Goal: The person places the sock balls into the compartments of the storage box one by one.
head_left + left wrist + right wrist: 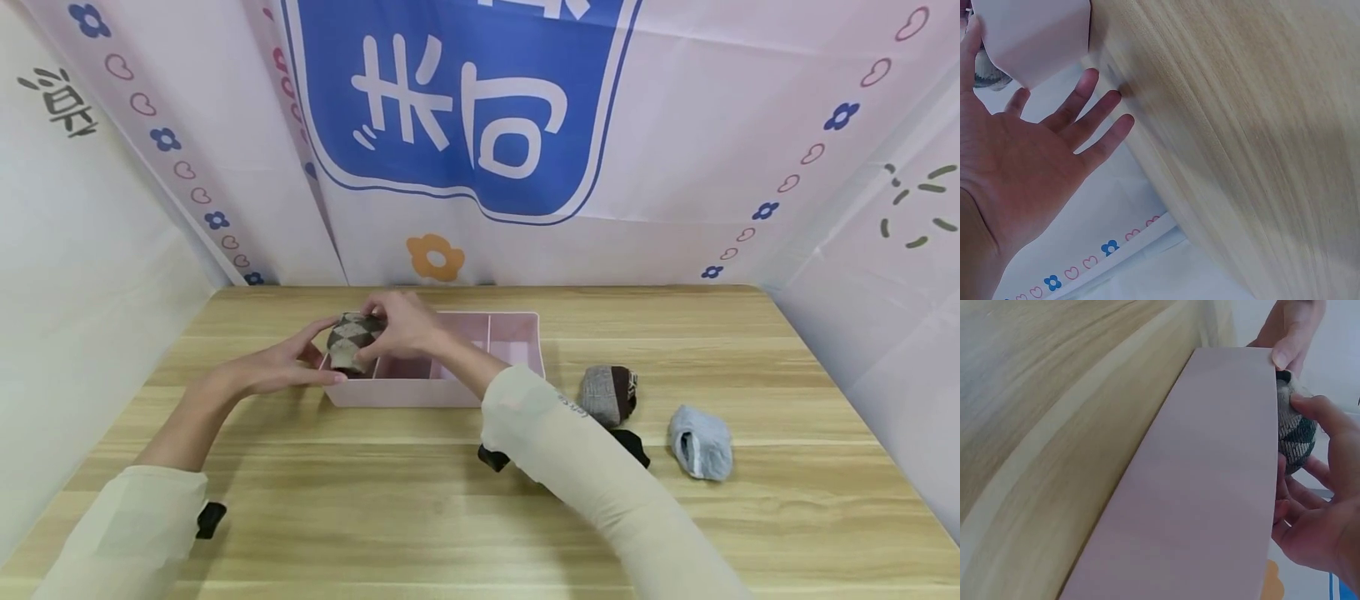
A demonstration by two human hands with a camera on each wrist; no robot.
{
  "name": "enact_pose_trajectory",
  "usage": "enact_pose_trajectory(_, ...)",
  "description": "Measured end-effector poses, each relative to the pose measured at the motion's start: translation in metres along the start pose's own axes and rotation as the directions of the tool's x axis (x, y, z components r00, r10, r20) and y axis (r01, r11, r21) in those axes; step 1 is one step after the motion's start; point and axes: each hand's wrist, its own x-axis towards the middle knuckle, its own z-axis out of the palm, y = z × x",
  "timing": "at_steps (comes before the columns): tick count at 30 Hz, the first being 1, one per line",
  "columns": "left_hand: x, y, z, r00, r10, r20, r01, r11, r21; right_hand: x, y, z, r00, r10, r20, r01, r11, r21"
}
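A rolled argyle sock (pixel 351 335) in brown and beige stands at the leftmost compartment of a pink divided box (pixel 420 393). My right hand (pixel 408 325) pinches that sock between thumb and fingers. The right wrist view shows the sock (pixel 1297 428) just over the box's rim, its lower part hidden behind the wall (pixel 1191 475). At the box's left end is my left hand (pixel 277 367), its thumb on the front rim. In the left wrist view the fingers of this left hand (pixel 1022 156) are spread and fairly straight.
Right of the box lie a grey-and-brown rolled sock (pixel 603 394), a light blue rolled sock (pixel 701 442) and a black bundle (pixel 632 446) partly hidden by my right sleeve. A printed curtain (pixel 637 242) rises behind the wooden table (pixel 375 517).
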Motion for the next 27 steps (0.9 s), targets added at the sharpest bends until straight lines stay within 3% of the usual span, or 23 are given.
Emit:
enact_pose_trajectory(11,0.002,-0.001,0.0,1.0,-0.002,0.003,0.002,1.0,0.021,0.005,0.005,0.013,0.998,0.035,0.048,-0.027,0.989,-0.145)
enact_pose_trajectory(21,0.003,0.0,0.0,1.0,-0.006,0.002,0.006,1.0,0.025,0.006,0.009,0.013,0.998,0.045,0.047,-0.039,0.993,-0.115)
enact_pose_trajectory(27,0.003,-0.002,0.0,1.0,-0.008,0.006,0.008,1.0,0.013,0.001,0.008,0.009,0.998,0.012,0.062,-0.009,0.999,-0.052)
